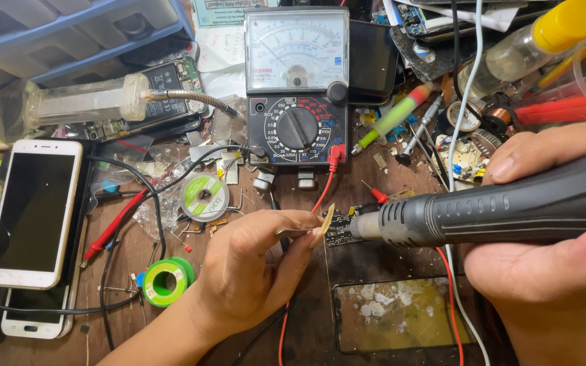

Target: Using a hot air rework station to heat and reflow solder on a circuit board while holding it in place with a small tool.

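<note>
Hot-air tool aimed at a small circuit board just below the meter

The right hand, partly cut off at the frame's edge, is clasped around the black hot-air tool, whose nozzle nearly touches the circuit board. The left hand pinches thin tweezers at the board; their tips are hard to make out. The board lies below the meter, mostly hidden. Left of the meter sits a white phone; lower left, a green solder spool.

Two white phones, two solder spools, one analog multimeter, one hot-air handpiece.
</note>
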